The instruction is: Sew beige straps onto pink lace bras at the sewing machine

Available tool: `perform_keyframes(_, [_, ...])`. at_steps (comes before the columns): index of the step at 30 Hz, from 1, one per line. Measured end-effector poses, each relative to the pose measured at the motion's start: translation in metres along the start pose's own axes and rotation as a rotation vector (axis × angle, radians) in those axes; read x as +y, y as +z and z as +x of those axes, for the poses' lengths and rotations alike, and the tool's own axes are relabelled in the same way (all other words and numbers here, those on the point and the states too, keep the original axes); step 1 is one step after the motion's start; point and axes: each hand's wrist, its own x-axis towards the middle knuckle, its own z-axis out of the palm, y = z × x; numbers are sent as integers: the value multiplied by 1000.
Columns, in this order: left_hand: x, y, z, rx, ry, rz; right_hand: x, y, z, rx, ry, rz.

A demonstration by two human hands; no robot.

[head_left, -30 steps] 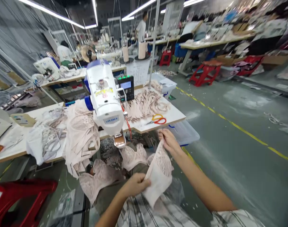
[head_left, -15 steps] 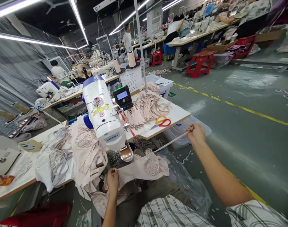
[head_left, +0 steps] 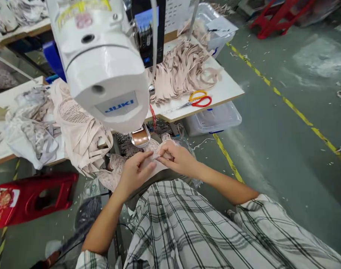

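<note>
Just below the white sewing machine, my left hand and my right hand meet over a pale pink lace piece in my lap. Both hands pinch the lace and a thin strap where their fingertips touch, right under the machine's metal foot. My forearms come up from a plaid shirt.
A heap of pink straps and red-and-yellow scissors lie on the table to the right. More lace pieces hang off the table edge at left. A clear bin sits under the table. A red stool stands at left.
My right hand, stretched out to the right pulling a strap, has come back to meet my left hand under the machine. My head has dropped closer to the machine.
</note>
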Motion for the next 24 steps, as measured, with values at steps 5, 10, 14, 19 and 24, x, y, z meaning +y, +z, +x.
perform_keyframes(5, [2, 4, -6, 45, 96, 83, -6, 3, 2, -152, 13, -92])
perform_keyframes(10, [-11, 15, -10, 145, 118, 229, -3, 2, 13, -218, 36, 58])
perform_keyframes(14, [-17, 9, -9, 95, 77, 116, 8, 4, 22, -172, 175, 386])
perform_keyframes(19, [-16, -12, -11, 20, 112, 170, 22, 5, 30, -181, 107, 459])
perform_keyframes(24, [-7, -22, -8, -16, 174, 266, 12, 4, 33, -398, -341, 172])
